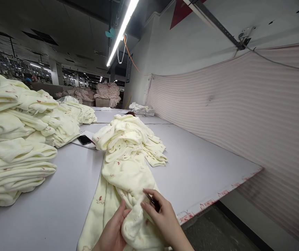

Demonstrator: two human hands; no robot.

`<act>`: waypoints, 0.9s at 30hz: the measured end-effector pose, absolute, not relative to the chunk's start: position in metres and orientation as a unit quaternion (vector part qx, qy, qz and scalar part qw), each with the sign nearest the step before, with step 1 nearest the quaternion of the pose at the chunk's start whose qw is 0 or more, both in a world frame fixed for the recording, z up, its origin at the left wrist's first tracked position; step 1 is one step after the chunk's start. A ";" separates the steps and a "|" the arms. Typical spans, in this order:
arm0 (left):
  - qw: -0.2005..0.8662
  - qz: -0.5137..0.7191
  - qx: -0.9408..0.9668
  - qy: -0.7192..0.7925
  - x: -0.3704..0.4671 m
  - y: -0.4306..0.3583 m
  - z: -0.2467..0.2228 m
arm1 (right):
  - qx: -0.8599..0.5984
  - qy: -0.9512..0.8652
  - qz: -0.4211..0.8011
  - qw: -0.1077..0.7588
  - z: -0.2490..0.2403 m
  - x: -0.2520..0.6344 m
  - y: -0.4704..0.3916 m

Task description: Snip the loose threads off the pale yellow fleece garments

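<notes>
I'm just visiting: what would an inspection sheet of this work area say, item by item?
Surface: large pale grey table, worn red-marked front edge.
Job's things: cream printed fleece cloth draped toward the person; small dark tool, kind unclear.
Clutter: stacks of folded cream cloth at left; phone lying on papers; white folded pile far back.
Hands: left hand pinches the cloth; right hand holds the dark tool against it.
Cables: orange cord hanging near the tube light.
Surroundings: striped curtain along the right wall; more heaped cloth in the hall behind.
</notes>
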State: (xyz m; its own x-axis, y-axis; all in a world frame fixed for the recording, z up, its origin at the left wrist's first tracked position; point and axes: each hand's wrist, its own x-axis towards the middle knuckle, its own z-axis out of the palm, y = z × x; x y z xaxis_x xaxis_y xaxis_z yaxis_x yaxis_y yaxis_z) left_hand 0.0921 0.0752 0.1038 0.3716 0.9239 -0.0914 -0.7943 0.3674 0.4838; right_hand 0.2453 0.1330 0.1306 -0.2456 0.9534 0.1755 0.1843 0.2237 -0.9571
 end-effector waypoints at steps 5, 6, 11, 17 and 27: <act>0.765 0.543 0.246 0.244 0.089 0.072 0.101 | -0.425 -0.563 0.504 0.499 0.136 0.248 0.146; 0.758 0.543 0.257 0.253 0.088 0.072 0.101 | -0.425 -0.537 0.512 0.519 0.137 0.254 0.144; 0.749 0.545 0.278 0.254 0.089 0.076 0.103 | -0.416 -0.574 0.576 0.407 0.139 0.292 0.115; 0.740 0.549 0.293 0.255 0.096 0.077 0.109 | -0.418 -0.782 0.371 0.274 0.138 0.294 0.099; 0.716 0.562 0.330 0.249 0.099 0.074 0.100 | -0.423 -0.787 0.326 0.310 0.123 0.275 0.106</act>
State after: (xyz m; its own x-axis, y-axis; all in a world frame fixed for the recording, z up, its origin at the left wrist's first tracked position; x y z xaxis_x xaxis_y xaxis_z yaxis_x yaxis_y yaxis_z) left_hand 0.0994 0.0744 0.0998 0.2439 0.9697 0.0141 -0.6413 0.1504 0.7524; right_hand 0.2751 0.1063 0.1228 -0.4495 0.8680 0.2113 0.4644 0.4291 -0.7748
